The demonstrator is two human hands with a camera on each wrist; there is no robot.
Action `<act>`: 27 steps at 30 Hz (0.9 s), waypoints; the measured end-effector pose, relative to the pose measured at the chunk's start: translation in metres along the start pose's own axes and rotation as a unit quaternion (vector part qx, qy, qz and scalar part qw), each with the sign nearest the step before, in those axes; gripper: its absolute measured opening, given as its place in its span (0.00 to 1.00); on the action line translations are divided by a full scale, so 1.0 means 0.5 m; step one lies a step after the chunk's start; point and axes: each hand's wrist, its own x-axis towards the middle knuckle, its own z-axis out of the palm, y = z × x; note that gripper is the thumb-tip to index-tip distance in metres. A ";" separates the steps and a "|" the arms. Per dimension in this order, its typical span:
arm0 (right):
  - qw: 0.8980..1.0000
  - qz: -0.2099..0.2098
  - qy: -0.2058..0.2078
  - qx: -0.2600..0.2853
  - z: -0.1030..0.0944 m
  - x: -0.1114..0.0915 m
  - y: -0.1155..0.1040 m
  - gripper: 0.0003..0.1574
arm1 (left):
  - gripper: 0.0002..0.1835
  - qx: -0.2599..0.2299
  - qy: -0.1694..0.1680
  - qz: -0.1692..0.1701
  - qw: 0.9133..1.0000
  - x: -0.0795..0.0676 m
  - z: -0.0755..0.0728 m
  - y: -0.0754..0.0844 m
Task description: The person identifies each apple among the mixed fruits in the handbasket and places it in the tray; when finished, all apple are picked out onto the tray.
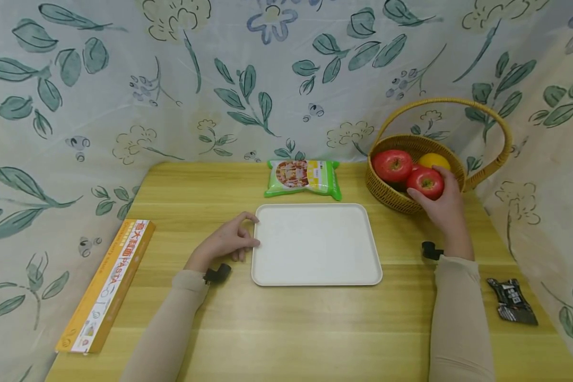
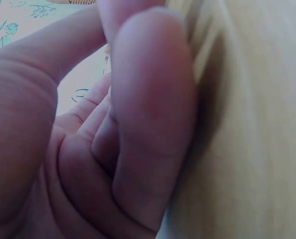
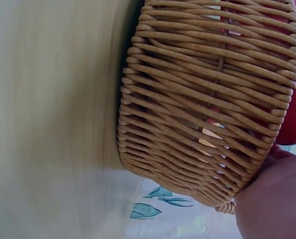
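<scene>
At the left edge of a white rectangular tray (image 1: 317,244), my left hand (image 1: 226,239) holds the rim with thumb and index finger; its other fingers curl beneath. The left wrist view shows these curled fingers (image 2: 152,99) close up, above the wood. My right hand (image 1: 441,204) reaches into a wicker basket (image 1: 391,196) and grips a red apple (image 1: 426,182), thumb on one side and fingers on the other. Beside it in the basket lie another red apple (image 1: 392,165) and a yellow-orange fruit (image 1: 433,161). In the right wrist view, the basket's woven side (image 3: 202,99) hides most of the grip.
A green food packet (image 1: 303,178) lies behind the tray. On the left is an orange pasta box (image 1: 107,286); a small black packet (image 1: 512,301) lies at the right. The basket's tall handle (image 1: 506,138) arches over it. Patterned cloth (image 1: 248,63) hangs behind the wooden table (image 1: 315,329).
</scene>
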 end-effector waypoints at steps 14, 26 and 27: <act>1.000 0.012 0.025 0.010 -0.016 -0.004 0.001 0.59 | 0.34 0.002 0.003 -0.004 1.000 -0.006 0.002 0.009; 0.999 0.017 0.035 0.005 -0.029 -0.005 -0.001 0.58 | 0.35 0.002 0.001 -0.001 1.000 -0.001 0.001 0.002; 0.999 0.018 0.036 0.007 -0.030 -0.005 -0.002 0.58 | 0.35 0.002 0.000 -0.002 1.000 -0.001 0.001 0.002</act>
